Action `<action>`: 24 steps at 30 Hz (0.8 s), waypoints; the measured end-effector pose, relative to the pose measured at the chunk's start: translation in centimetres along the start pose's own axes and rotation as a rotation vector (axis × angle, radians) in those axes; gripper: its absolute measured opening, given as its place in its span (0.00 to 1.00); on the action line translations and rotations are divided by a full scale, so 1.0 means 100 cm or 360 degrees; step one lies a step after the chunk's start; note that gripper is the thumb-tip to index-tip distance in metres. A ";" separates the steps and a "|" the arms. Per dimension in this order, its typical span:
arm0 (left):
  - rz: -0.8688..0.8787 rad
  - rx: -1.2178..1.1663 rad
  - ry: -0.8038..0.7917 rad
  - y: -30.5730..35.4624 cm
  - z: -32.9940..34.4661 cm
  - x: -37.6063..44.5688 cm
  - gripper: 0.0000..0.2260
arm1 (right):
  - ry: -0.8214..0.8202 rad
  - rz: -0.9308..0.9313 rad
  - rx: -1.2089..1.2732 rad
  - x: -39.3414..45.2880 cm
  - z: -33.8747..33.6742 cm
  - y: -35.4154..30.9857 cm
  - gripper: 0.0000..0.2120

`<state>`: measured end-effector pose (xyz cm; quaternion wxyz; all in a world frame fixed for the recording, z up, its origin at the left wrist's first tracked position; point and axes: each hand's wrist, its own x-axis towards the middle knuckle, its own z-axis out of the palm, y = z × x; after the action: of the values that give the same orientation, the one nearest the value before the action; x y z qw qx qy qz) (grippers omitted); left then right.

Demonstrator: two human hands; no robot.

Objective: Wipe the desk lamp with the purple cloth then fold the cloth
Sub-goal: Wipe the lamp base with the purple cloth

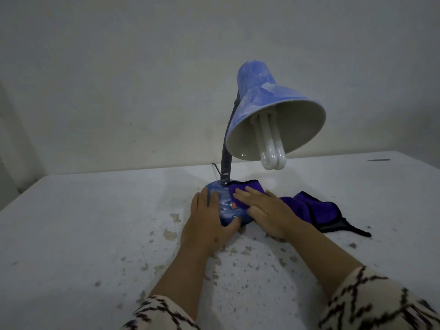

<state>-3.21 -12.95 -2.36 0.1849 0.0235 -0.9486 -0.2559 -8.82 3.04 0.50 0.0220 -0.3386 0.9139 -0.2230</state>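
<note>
A blue desk lamp stands on the table, its dusty shade (pixel 259 91) tilted toward me with a white bulb (pixel 271 146) showing. A dark gooseneck (pixel 226 158) rises from the round blue base (pixel 226 208), which has a small red switch. My left hand (pixel 209 222) grips the left and front side of the base. My right hand (pixel 266 210) lies flat on the purple cloth (pixel 319 210), pressing it onto the right side of the base. The rest of the cloth, edged in black, trails to the right on the table.
The white table (pixel 95 234) is speckled with chipped patches near my arms. A dark cord (pixel 215 167) runs off behind the base toward the pale wall (pixel 119 79). A dark mark (pixel 378 160) sits at the far right of the table.
</note>
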 end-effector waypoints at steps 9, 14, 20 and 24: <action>-0.0011 0.0027 -0.0006 0.000 0.002 0.001 0.36 | 0.0002 0.0261 -0.0211 0.047 0.000 -0.007 0.23; -0.0023 0.0025 -0.0025 0.001 0.001 0.000 0.36 | -0.0094 0.0313 -0.0185 0.062 -0.003 -0.002 0.23; -0.0027 0.0006 -0.0005 0.001 0.000 0.000 0.36 | -0.0017 0.0127 -0.0188 0.039 -0.004 -0.006 0.22; -0.0016 0.0003 0.0009 0.000 0.002 0.000 0.36 | -0.0005 -0.0042 -0.0149 0.001 -0.002 -0.003 0.24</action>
<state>-3.28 -12.82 -2.49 0.1863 0.0293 -0.9482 -0.2557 -8.70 2.85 0.85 0.0046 -0.3517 0.9187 -0.1798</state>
